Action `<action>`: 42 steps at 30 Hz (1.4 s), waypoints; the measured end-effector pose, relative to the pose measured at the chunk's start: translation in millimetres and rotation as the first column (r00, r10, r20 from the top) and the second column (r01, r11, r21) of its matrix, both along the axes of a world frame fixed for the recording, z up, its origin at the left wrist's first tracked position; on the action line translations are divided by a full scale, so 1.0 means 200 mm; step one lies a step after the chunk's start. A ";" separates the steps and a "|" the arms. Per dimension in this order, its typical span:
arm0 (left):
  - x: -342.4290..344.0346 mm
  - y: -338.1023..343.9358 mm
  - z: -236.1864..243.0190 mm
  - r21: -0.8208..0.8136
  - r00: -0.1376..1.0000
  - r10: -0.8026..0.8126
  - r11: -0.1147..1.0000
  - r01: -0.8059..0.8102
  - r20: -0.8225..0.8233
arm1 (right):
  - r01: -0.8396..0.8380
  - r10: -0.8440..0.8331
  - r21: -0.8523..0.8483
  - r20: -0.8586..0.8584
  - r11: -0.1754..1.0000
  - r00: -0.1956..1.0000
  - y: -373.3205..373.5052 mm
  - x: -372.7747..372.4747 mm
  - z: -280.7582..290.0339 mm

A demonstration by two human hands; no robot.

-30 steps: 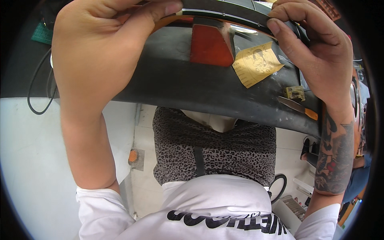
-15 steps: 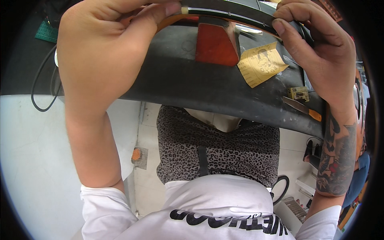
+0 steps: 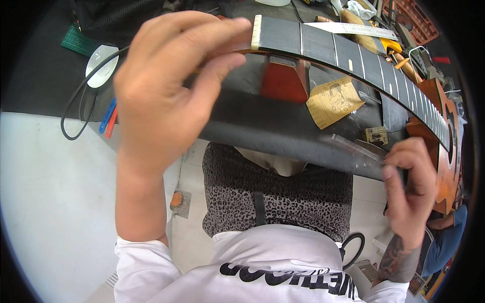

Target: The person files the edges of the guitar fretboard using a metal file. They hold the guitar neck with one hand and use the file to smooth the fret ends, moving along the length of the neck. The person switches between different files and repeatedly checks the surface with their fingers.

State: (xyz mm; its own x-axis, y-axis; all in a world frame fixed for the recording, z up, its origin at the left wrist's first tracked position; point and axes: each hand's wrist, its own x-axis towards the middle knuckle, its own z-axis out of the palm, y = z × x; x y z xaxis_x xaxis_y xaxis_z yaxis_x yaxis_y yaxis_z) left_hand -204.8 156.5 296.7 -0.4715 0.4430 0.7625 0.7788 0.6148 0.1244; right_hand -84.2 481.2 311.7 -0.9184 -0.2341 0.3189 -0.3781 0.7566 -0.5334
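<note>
Head view: left hand at ten o'clock, thumb and fingers parted on either side of the headstock, contact unclear; pale nut at twelve, probably brittle, poor grip spot. Red block just past twelve, beneath the guitar neck, which runs twelve to three; looks stiff, smooth, best cradled from underneath. Thin strip near three, blurred, likely light; right hand, past three, pinches its right end, a sensible hold. Guitar body at three, likely bulky, dentable.
</note>
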 end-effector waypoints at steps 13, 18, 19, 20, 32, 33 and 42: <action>-0.05 0.15 -0.13 0.161 0.987 0.146 0.978 -0.134 -0.067 | 0.080 -0.086 -0.143 -0.037 0.987 0.996 0.04 -0.02 -0.41; -0.02 0.14 -0.19 0.220 0.978 0.207 0.955 -0.199 -0.014 | 0.076 -0.092 -0.144 -0.106 0.987 0.990 0.04 -0.03 -0.47; -0.01 0.14 -0.23 0.237 0.975 0.221 0.948 -0.213 -0.008 | 0.072 -0.087 -0.133 -0.113 0.988 0.990 0.03 -0.03 -0.48; -0.02 0.13 -0.27 0.276 0.979 0.206 0.941 -0.195 -0.009 | 0.070 -0.085 -0.118 -0.124 0.991 0.989 0.03 -0.03 -0.48; 0.01 -0.01 -0.40 0.209 0.950 0.290 0.942 -0.263 -0.112 | 0.084 -0.063 0.110 -0.179 0.990 0.982 -0.08 0.13 -0.51; 0.01 -0.02 -0.40 0.196 0.946 0.293 0.944 -0.264 -0.135 | 0.073 -0.057 0.145 -0.109 0.987 0.992 -0.07 0.15 -0.49; 0.04 -0.04 -0.40 0.118 0.935 0.309 0.949 -0.292 -0.173 | 0.060 0.011 0.215 -0.315 0.975 0.949 -0.05 0.09 -0.52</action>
State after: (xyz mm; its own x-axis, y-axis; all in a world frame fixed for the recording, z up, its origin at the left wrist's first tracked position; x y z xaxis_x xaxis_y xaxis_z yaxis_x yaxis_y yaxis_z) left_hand -197.3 148.8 217.4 -0.4173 0.2292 0.8794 0.5735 0.8171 0.0592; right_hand -66.6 471.7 208.5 -0.7870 -0.3092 0.5338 -0.4781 0.8526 -0.2111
